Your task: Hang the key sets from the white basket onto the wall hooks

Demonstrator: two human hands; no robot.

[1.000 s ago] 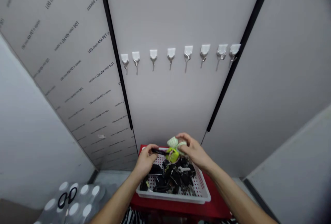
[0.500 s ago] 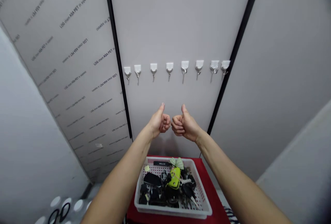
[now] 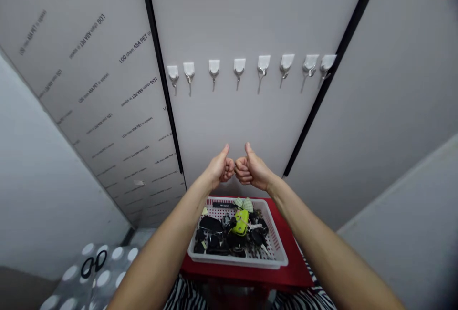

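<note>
My left hand point(image 3: 221, 167) is curled into a fist with its thumb pointing up, and nothing shows in it. Close beside it, knuckles facing, my right hand point(image 3: 253, 168) makes the same closed shape, thumb raised. Both hang in front of the pale wall panel, above the far edge of a white plastic basket point(image 3: 238, 262). Inside the basket lie several car keys and fobs, among them a bright yellow-green key case point(image 3: 241, 222), a black key fob point(image 3: 211, 224) and a black tag point(image 3: 223, 205). The basket rests on a red-covered stand point(image 3: 279, 276).
Several white hooks point(image 3: 239, 66) with metal prongs run in a row across the panel point(image 3: 229, 119). Black strips point(image 3: 162, 71) border the panel on both sides. At lower left, black-handled scissors point(image 3: 93, 263) lie on white-capped bottles point(image 3: 103, 277). Zebra-striped fabric point(image 3: 186, 295) shows below.
The view has tipped downward, so the hooks and basket sit higher in the picture. My hands keep the same thumbs-up pose and have come slightly closer together.
</note>
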